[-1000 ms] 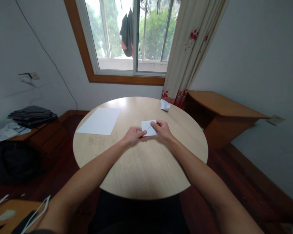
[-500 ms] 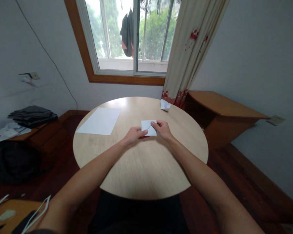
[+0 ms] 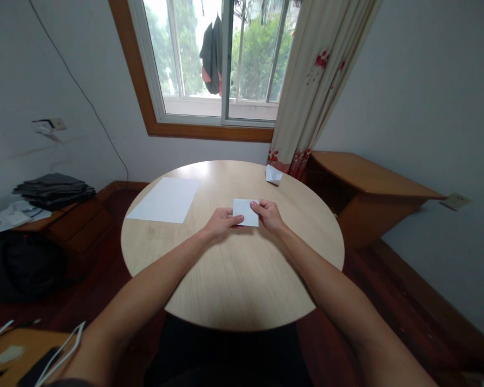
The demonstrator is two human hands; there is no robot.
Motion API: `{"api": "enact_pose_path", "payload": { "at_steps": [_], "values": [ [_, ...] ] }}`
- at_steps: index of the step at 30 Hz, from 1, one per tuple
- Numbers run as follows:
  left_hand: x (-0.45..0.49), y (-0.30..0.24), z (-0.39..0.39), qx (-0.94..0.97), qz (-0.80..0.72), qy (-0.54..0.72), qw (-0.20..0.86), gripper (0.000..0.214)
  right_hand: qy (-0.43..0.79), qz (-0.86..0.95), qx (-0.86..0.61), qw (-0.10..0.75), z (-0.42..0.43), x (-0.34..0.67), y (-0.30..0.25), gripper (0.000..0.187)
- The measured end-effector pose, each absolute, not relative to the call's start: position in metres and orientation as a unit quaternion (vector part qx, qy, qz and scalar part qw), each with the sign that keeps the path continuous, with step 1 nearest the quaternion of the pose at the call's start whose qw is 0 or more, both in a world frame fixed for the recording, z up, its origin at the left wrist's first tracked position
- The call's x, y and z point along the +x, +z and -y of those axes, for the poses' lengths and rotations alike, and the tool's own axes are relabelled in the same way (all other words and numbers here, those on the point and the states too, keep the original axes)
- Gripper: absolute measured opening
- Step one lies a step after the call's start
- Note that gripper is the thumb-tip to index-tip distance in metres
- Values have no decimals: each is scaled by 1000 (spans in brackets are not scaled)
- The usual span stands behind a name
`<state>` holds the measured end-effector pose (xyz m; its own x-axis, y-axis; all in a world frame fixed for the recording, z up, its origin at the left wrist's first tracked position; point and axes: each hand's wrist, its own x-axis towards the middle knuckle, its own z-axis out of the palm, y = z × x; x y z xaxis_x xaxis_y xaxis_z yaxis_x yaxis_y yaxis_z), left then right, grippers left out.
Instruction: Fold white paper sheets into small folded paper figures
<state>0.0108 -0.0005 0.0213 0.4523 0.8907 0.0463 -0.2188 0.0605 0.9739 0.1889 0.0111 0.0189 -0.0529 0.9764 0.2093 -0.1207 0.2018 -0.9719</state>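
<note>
A small folded white paper (image 3: 246,210) lies on the round wooden table (image 3: 234,269), held from both sides. My left hand (image 3: 221,221) pinches its left lower edge with thumb and forefinger. My right hand (image 3: 269,214) grips its right edge, fingers curled over the top. Both hands rest on the tabletop near the middle.
A flat white sheet (image 3: 165,200) lies on the table's left side. A small folded paper piece (image 3: 273,174) sits at the far right edge near the curtain (image 3: 310,86). A low wooden cabinet (image 3: 363,188) stands right; folded dark clothes (image 3: 54,189) lie on a bench left.
The paper's flap, slightly raised before, now lies flat between my hands. Both hands stay almost in place.
</note>
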Motion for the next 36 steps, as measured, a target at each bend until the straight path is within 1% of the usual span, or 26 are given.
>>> {"api": "enact_pose_path", "payload": {
  "at_steps": [8,13,20,23,30,33,36],
  "values": [
    [10,20,0,557,-346,382,651,59,498,509,-400,577,-12,191,18,44],
    [7,23,-1,575,-332,377,646,57,524,490,-394,575,-14,194,19,44],
    [4,22,-1,579,-343,357,648,54,490,489,-417,589,-16,196,15,43],
    [3,21,-3,577,-341,351,654,51,498,490,-414,584,-17,196,15,43],
    [-1,20,-7,586,-312,341,666,54,524,497,-400,564,-14,197,18,44],
    [-1,19,-8,579,-319,344,667,53,520,514,-397,555,-15,200,17,43],
    [0,18,-7,577,-323,342,667,52,496,521,-406,564,-17,203,15,41]
  ]
}}
